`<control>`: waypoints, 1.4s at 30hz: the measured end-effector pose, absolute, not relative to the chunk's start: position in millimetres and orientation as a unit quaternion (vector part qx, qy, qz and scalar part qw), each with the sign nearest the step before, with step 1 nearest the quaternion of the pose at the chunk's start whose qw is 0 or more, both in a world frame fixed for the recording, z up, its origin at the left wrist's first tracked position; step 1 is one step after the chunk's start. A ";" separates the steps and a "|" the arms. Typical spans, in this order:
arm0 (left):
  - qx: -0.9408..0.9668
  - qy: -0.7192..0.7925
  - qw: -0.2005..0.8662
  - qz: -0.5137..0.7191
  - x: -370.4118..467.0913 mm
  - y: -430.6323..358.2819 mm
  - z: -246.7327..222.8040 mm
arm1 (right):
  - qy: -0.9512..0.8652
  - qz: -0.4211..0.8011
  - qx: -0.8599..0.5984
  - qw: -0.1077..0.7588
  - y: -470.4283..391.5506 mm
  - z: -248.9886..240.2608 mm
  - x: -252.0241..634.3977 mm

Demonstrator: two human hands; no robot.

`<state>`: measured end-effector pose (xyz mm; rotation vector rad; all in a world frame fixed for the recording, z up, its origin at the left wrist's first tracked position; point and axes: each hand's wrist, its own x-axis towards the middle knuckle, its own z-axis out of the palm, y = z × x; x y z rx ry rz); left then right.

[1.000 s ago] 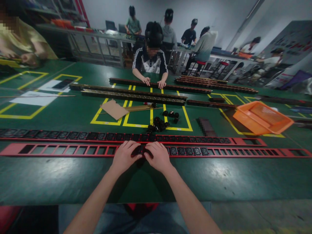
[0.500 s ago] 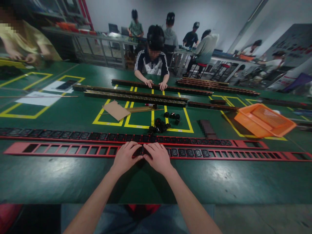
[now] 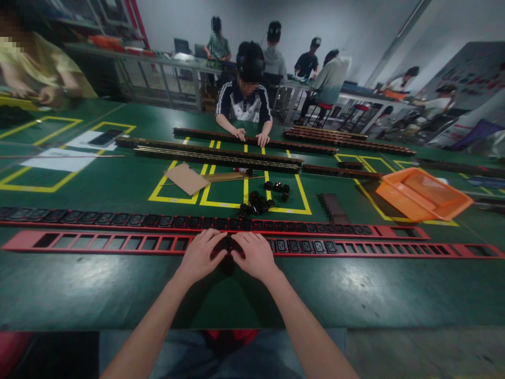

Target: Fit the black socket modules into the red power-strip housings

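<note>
A long red frame lies across the near part of the table, with several black sockets in its middle and open slots on both sides. My left hand and my right hand rest side by side over it, fingers bent round a dark piece that their fingers mostly hide. Just behind lies a second red frame, filled with a row of black sockets. Beyond it is a loose pile of black parts.
An orange basket stands at the right. Dark metal rails lie across the table's middle, near brown cardboard. A person works opposite with both hands on a rail; another person is at the left.
The view has shifted slightly. My thumbs are a little farther from each other's tips, and both hands stay at the same place on the near frame.
</note>
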<state>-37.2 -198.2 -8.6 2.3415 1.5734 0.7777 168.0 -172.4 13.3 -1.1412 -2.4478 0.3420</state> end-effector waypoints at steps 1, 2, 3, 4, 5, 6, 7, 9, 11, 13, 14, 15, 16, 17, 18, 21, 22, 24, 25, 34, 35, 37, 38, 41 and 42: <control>0.794 0.535 0.111 0.267 -37.6 -198.2 -8.8 | -0.879 0.123 -0.411 0.209 -172.5 13.5 168.0; 0.793 0.535 0.113 0.269 -37.9 -198.2 -9.1 | -0.879 0.123 -0.412 0.208 -172.6 13.6 167.9; 0.793 0.533 0.115 0.271 -38.0 -198.1 -9.4 | -0.879 0.121 -0.414 0.204 -172.7 13.8 167.8; 0.793 0.531 0.117 0.274 -38.2 -197.9 -9.5 | -0.879 0.119 -0.417 0.198 -172.8 13.9 167.6; 0.793 0.530 0.118 0.276 -38.4 -197.8 -9.7 | -0.879 0.117 -0.420 0.192 -172.8 14.1 167.5; 0.793 0.528 0.119 0.278 -38.6 -197.6 -9.7 | -0.880 0.115 -0.422 0.186 -172.8 14.3 167.3; 0.793 0.528 0.120 0.279 -38.8 -197.4 -9.8 | -0.880 0.113 -0.424 0.181 -172.8 14.6 167.2; 0.794 0.526 0.123 0.278 -39.5 -196.8 -10.0 | -0.881 0.110 -0.425 0.174 -172.6 15.1 167.1; 0.795 0.526 0.130 0.274 -40.2 -196.1 -10.5 | -0.883 0.107 -0.423 0.171 -172.4 15.6 167.3; 0.795 0.525 0.138 0.272 -40.8 -195.0 -11.1 | -0.885 0.104 -0.421 0.169 -172.3 16.1 167.5; 0.794 0.524 0.143 0.272 -41.0 -194.4 -11.4 | -0.886 0.103 -0.420 0.167 -172.3 16.3 167.7; 0.794 0.524 0.146 0.273 -41.2 -193.7 -11.7 | -0.886 0.102 -0.421 0.165 -172.4 16.6 167.7; 0.793 0.524 0.150 0.274 -41.3 -193.0 -12.0 | -0.887 0.102 -0.421 0.162 -172.5 16.8 167.8; 0.791 0.524 0.154 0.275 -41.4 -192.3 -12.3 | -0.887 0.102 -0.421 0.160 -172.7 17.0 167.7; 0.789 0.526 0.158 0.275 -41.5 -191.6 -12.5 | -0.887 0.102 -0.422 0.157 -172.8 17.2 167.6; 0.787 0.526 0.173 0.274 -41.9 -189.7 -12.5 | -0.890 0.096 -0.420 0.150 -172.8 17.5 166.8; 0.787 0.524 0.178 0.273 -42.1 -189.2 -12.4 | -0.891 0.092 -0.419 0.148 -172.8 17.6 166.5; 0.787 0.521 0.188 0.272 -42.5 -188.1 -12.1 | -0.893 0.087 -0.417 0.144 -172.6 17.7 166.0; 0.786 0.520 0.193 0.272 -42.8 -187.5 -12.1 | -0.894 0.086 -0.417 0.143 -172.5 17.8 165.8; 0.767 0.525 0.248 0.272 -43.5 -180.6 -7.0 | -0.887 0.102 -0.422 0.156 -171.4 18.1 164.8; 0.765 0.528 0.251 0.270 -42.9 -180.3 -5.4 | -0.886 0.105 -0.423 0.157 -171.3 18.1 164.6; 0.762 0.533 0.254 0.264 -41.5 -179.9 -2.4 | -0.884 0.111 -0.427 0.158 -171.0 18.3 164.2; 0.760 0.537 0.255 0.261 -40.9 -179.8 -1.1 | -0.882 0.114 -0.428 0.159 -170.7 18.4 164.0; 0.756 0.547 0.255 0.253 -39.4 -179.7 1.8 | -0.879 0.125 -0.431 0.162 -169.6 18.9 164.0; 0.756 0.549 0.254 0.249 -39.1 -179.6 2.7 | -0.878 0.129 -0.432 0.162 -169.2 19.1 164.1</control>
